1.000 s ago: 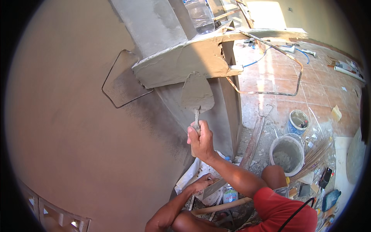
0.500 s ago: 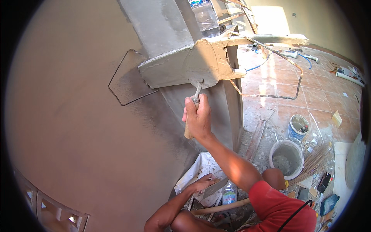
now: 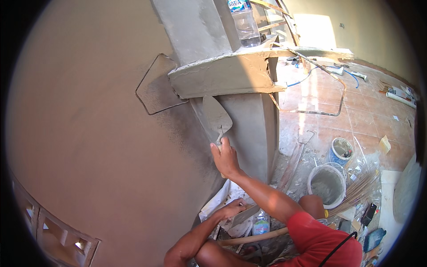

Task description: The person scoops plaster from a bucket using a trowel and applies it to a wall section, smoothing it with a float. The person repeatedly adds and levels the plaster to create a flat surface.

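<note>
My right hand (image 3: 226,159) is closed around the handle of a pointing trowel (image 3: 217,115). The trowel's mortar-grey blade points up, just below the front face of a mortar-coated ledge (image 3: 213,78). Behind the blade is a smooth grey column face (image 3: 249,118). Lower down, my left hand (image 3: 233,208) is closed on the edge of a grey flat board (image 3: 244,216), beside a crumpled white sack (image 3: 218,200). Part of that grip is hidden. Bent metal rods (image 3: 138,91) clamp the ledge on both sides.
A mortar bucket (image 3: 327,184) and a smaller blue-white pail (image 3: 341,150) stand at right, near a stick broom (image 3: 362,189). Clear plastic bottles stand on the ledge (image 3: 246,26) and near my knees (image 3: 261,222). Debris covers the floor around them.
My right hand has drawn the trowel down and away from the ledge's face, and its blade now shows. The ledge's surface looks smoother there. My left hand stays about where it was.
</note>
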Demonstrator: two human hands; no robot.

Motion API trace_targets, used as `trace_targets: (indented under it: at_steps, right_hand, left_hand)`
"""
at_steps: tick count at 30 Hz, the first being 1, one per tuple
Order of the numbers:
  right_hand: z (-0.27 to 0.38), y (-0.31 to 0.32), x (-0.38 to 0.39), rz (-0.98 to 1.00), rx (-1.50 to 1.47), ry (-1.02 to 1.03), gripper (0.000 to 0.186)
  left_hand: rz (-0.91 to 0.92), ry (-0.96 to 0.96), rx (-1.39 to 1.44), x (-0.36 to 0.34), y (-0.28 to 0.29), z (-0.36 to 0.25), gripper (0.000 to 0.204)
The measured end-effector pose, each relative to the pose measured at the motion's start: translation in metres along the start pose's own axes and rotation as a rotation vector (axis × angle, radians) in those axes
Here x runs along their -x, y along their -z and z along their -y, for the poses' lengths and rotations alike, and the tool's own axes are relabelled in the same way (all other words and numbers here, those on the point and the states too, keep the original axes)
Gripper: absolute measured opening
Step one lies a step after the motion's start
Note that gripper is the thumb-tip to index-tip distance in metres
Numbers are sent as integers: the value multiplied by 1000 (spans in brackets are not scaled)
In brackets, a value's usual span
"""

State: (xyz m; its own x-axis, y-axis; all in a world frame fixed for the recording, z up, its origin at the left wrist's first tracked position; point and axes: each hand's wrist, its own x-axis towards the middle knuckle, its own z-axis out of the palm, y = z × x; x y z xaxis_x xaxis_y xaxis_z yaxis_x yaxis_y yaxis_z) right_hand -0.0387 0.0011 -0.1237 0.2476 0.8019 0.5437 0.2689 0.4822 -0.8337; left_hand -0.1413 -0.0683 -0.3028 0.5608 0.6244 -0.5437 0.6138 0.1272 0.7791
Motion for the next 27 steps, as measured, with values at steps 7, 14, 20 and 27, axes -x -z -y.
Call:
trace_targets:
  at_steps: [7,14,20,27]
  right_hand:
    - [7,79,56,415,-107,-190,28]
    - [-9,188,34,820,-635,-644,36]
    - [-15,213,37,872,-966,-781,35]
    - [1,213,34,835,-388,-543,25]
  left_hand:
    - [-29,-51,220,3,1,5,24]
    - [-36,-105,1001,30,15,-37,36]
    - [-64,-311,1300,70,7,-115,33]
    - [-112,-354,1392,67,3,-129,32]
